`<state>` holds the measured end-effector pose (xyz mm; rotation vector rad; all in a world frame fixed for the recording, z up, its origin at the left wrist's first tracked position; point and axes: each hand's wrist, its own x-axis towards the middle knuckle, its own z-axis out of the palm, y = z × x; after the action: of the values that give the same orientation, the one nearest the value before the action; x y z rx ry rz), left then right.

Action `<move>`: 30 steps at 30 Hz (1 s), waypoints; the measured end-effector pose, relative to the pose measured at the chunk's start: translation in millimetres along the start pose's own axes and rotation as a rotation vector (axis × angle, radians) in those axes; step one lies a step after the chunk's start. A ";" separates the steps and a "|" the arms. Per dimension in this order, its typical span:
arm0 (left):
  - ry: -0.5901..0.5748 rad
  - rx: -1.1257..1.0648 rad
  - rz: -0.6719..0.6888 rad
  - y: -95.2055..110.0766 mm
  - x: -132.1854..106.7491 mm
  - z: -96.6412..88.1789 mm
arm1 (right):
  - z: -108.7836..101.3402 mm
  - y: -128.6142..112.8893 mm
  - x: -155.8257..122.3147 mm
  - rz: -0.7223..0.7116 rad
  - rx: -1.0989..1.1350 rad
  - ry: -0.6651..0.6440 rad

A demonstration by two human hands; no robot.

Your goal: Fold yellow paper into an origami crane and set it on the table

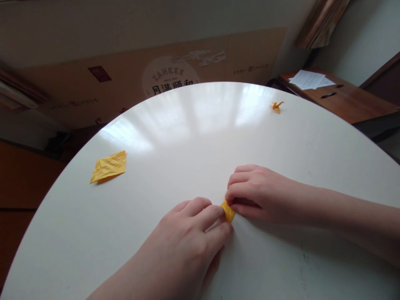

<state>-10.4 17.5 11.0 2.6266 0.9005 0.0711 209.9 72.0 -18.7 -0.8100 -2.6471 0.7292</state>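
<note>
Two hands at lower centre of round white table (187, 125): left hand (187, 237) and right hand (253, 193) both pinch small yellow folded paper (228, 211). Creased yellow sheet (109, 166) left, printed cardboard (150, 75) behind, tiny paper crane (276, 106) upper right, wooden desk (350, 100) far right.

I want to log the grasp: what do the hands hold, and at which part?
Both hands pinch a small yellow folded paper on the white table: the left hand holds its left end, the right hand its right end.

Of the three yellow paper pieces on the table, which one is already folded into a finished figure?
The small crane-like figure at the far right edge. The creased sheet lies flat at left; the pinched piece sits between both hands.
</note>
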 end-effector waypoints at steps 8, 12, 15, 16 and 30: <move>0.069 -0.007 0.083 -7.1 -3.9 -4.8 | -0.9 -0.6 -0.9 -0.008 -0.001 0.006; 0.085 0.029 0.084 -8.1 -2.9 -5.4 | -0.8 3.5 -1.3 -0.084 0.016 0.017; 0.035 0.040 0.076 -6.3 -1.3 -5.1 | 0.5 7.0 -1.4 -0.113 0.041 0.047; 0.022 0.046 0.071 -5.5 -1.0 -4.9 | 0.9 7.7 -1.3 -0.105 0.050 0.058; -0.050 0.060 0.000 -2.7 -2.0 -1.0 | 1.7 5.7 1.6 0.098 0.002 0.195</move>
<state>-13.7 18.7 11.1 2.6715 0.8992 -0.0217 210.5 76.4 -23.0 -0.9643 -2.4479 0.6411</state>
